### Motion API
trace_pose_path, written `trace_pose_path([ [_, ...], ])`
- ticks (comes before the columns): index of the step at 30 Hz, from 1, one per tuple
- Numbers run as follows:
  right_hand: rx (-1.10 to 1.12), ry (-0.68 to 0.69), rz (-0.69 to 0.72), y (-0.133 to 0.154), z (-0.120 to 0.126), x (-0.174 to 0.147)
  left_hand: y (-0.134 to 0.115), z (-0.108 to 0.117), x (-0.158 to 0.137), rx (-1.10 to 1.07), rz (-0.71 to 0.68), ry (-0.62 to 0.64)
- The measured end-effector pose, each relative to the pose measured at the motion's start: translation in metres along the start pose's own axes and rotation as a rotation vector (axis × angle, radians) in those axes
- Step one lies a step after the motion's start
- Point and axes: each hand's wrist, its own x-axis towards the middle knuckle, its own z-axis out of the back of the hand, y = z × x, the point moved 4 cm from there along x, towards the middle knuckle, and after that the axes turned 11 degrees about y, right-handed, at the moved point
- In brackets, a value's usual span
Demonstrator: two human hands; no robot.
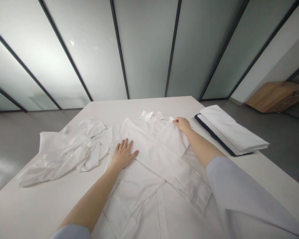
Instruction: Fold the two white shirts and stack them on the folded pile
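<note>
A white shirt (156,151) lies spread on the table in front of me, its collar (151,116) toward the far edge and its sleeves crossed over the body. My left hand (124,155) rests flat on the shirt's left side, fingers spread. At the right shoulder, my right hand (182,124) pinches the fabric between thumb and fingers. The lower end of the shirt runs out of view at the bottom.
Crumpled white cloth (74,149) lies to the left on the white table (107,108). Folded white garments (231,127) are stacked at the right edge over a dark flat piece (214,136). Behind stand frosted glass panels (147,49); a wooden cabinet (276,96) is at far right.
</note>
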Motion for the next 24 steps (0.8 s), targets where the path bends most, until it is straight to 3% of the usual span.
trace_pose_path([
  [10, -0.035, 0.035, -0.059, -0.023, 0.002, 0.012, -0.001, 0.002, -0.002, -0.018, 0.015, 0.025],
  [17, 0.038, 0.081, -0.175, -0.021, -0.001, 0.011, 0.0, 0.002, -0.002, -0.023, 0.02, 0.027],
  [24, -0.088, 0.119, -0.149, -0.018, 0.001, 0.008, -0.001, 0.002, -0.002, -0.017, 0.016, 0.036],
])
